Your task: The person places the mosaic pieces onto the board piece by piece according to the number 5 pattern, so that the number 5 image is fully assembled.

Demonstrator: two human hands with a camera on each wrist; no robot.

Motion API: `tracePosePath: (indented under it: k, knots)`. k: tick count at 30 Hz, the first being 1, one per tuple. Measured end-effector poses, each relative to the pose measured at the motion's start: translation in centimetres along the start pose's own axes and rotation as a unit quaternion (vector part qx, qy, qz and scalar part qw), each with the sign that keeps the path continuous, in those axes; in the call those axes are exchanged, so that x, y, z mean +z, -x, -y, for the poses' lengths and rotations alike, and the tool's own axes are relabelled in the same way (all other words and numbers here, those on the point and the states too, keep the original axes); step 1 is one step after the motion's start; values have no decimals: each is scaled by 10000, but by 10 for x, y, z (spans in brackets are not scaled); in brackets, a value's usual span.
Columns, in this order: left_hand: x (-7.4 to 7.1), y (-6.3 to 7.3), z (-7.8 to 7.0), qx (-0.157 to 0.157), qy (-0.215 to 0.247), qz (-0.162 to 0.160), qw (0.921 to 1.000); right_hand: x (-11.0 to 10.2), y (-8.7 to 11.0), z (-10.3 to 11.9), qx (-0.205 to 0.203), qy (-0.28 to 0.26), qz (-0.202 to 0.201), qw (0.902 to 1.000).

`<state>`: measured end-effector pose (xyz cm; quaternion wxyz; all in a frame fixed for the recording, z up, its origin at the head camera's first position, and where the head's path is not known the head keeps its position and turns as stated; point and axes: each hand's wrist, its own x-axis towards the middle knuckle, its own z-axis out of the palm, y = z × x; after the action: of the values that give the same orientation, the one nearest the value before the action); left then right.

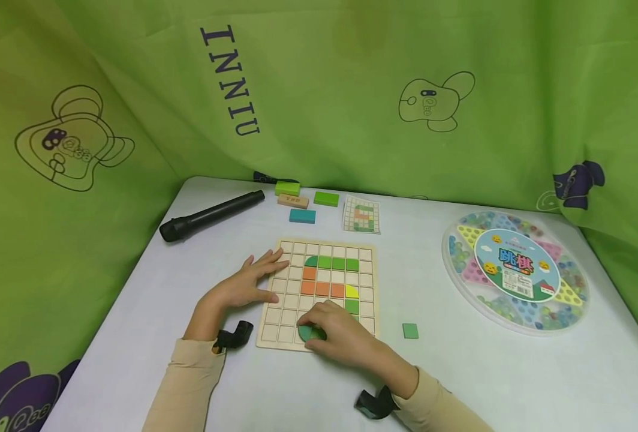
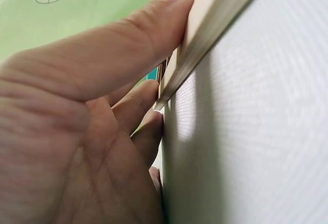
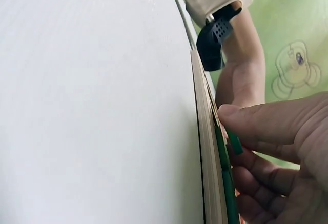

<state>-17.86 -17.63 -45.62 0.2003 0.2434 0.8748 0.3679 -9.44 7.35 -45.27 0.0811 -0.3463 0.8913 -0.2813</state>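
A light wooden grid board [image 1: 366,309] lies on the table with green, orange and yellow tiles in several cells. My left hand [image 1: 246,285] rests at its left edge, fingers spread; in the left wrist view the thumb [image 2: 128,47] touches the board's side. Over the lower part of the board, my right hand [image 1: 340,333] pinches a small green tile [image 3: 234,143], which looks tilted above the board in the right wrist view. A rounded green tile [image 1: 304,332] shows beside its fingertips. The right hand hides some lower cells.
One green square tile [image 1: 410,331] lies right of the board. Behind it are a pattern card [image 1: 361,215], a blue block [image 1: 302,216], green blocks [image 1: 326,198] and a wooden block [image 1: 293,201]. A black microphone [image 1: 213,216] lies back left, a round marble game box [image 1: 515,273] right.
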Motion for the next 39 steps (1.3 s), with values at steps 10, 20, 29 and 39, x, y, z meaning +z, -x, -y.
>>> tracePosePath:
  k: [10,20,29,39]
  knots:
    - [0,-1,1,64,-63,26,10000,3,-3,4,77,148,82,9998]
    - [1,-2,4,93,-97,-16,9999,1,-2,4,107,27,196,9997]
    - [1,-1,2,34,21,20,10000,-21,21,-11,209,-601,-111,9979]
    - [0,0,1,-56,84,61,9999,-57,90,-55,824,-799,-1138,9869]
